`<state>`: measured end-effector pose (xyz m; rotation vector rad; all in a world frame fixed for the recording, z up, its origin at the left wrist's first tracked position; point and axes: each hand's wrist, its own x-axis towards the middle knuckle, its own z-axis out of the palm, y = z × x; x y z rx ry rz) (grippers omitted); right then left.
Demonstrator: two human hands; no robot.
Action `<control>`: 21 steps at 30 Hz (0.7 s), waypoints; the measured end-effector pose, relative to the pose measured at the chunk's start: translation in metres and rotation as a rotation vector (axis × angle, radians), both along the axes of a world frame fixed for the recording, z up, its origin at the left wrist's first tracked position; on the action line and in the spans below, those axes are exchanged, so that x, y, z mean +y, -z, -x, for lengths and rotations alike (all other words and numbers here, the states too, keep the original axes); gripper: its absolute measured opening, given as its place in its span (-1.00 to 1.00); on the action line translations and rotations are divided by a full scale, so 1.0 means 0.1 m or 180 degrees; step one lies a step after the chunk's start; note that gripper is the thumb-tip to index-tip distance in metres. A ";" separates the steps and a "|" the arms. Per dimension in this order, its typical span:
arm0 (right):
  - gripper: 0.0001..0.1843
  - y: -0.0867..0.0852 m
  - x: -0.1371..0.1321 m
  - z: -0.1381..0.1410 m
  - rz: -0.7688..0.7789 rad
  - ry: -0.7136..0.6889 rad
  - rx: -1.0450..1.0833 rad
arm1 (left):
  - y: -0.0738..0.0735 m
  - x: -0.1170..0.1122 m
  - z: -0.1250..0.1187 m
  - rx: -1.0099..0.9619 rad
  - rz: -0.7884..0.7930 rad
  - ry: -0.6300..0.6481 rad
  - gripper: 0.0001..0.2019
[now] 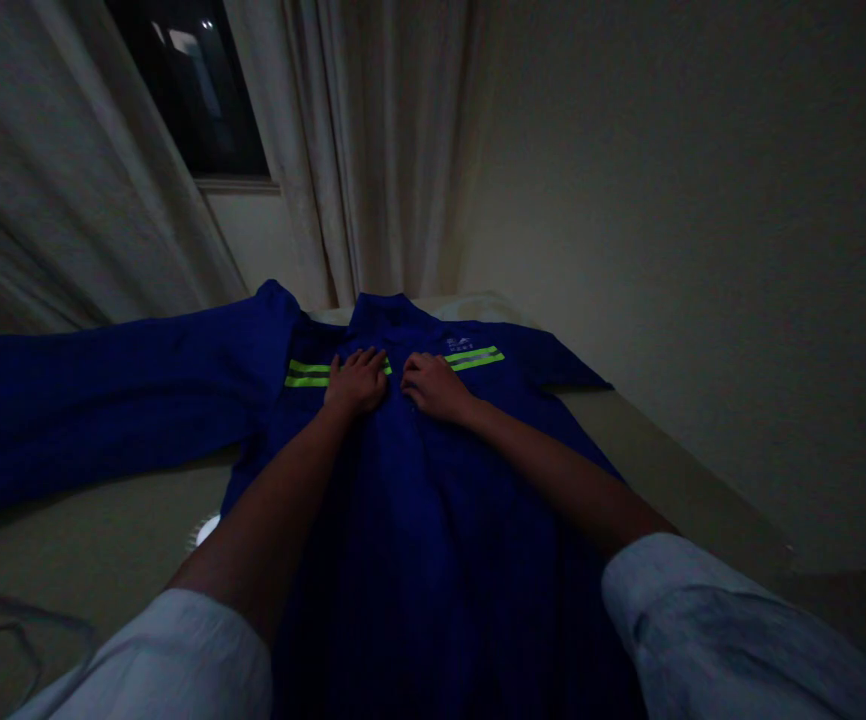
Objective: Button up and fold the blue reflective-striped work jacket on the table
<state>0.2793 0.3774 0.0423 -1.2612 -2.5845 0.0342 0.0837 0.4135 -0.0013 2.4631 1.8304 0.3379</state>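
Note:
A dark blue work jacket [395,500] with yellow-green reflective stripes [476,358] across its chest lies spread out, collar at the far end. Its left-side sleeve [125,400] stretches out to the picture's edge. My left hand [358,382] rests flat on the chest over the stripe, fingers spread. Just right of the front opening, my right hand [433,387] has its fingers bent and pressed together at the jacket's front edge. What those fingertips hold, if anything, is too dark to make out. A small pale print sits above the right stripe.
Beneath the jacket is a pale bed-like surface [673,470], bordered by a wall [688,250] on the right. Curtains [395,150] and a dark window [197,90] stand behind. A white round object [209,530] shows beside my left forearm; a thin cable [17,628] lies at lower left.

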 end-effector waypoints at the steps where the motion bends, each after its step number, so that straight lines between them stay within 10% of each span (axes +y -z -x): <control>1: -0.91 -0.04 -0.20 -0.05 0.0054 -0.0067 0.0067 | 0.00 0.00 0.00 -0.0011 0.0006 -0.0002 -0.40; 8: -0.91 -0.28 -2.25 -0.55 0.0804 -0.0420 0.0748 | 0.01 0.03 0.01 -0.0026 0.0033 0.0008 -0.39; 13: -0.82 -0.10 -3.47 -0.77 0.1386 -0.0298 0.0991 | -0.02 -0.01 0.01 0.0034 -0.0033 0.0033 -0.41; 17: -0.78 -0.06 -3.76 -0.82 0.1376 -0.0308 0.1043 | -0.19 -0.14 -0.02 0.0056 -0.0306 0.0007 -0.43; 21: -0.61 -0.24 -3.37 -1.01 0.1592 -0.0291 0.1500 | -0.40 -0.45 -0.15 0.0183 -0.0472 0.0290 -0.45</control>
